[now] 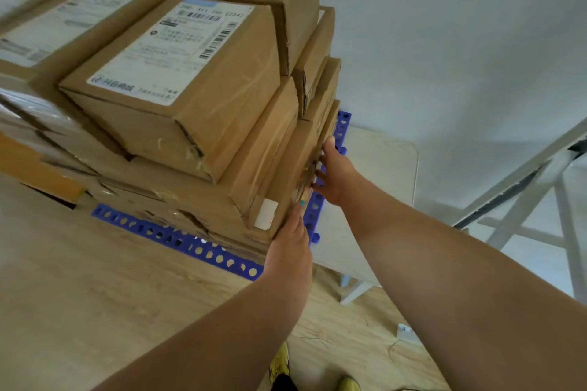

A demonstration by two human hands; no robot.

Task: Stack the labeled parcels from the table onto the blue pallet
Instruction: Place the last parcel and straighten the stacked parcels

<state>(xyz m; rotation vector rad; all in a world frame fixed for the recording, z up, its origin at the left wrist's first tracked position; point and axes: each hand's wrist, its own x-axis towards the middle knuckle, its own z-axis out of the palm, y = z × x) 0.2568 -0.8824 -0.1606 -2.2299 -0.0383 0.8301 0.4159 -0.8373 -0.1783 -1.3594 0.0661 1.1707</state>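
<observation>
both hands press a thin parcel (pixel 305 149) against the stack's right side at frame centre, over the blue pallet (pixel 178 236). left hand (pixel 290 251) fingers straight, right hand (pixel 333 174) fingers curled round its edge. best to slide it flush, keeping it upright.

both forearms are bare, no sleeves, no watch or rings in view. left hand (pixel 290 247) has a teal-painted nail; right hand (pixel 335 174) pale nails. yellow shoes (pixel 281 365) below.
</observation>
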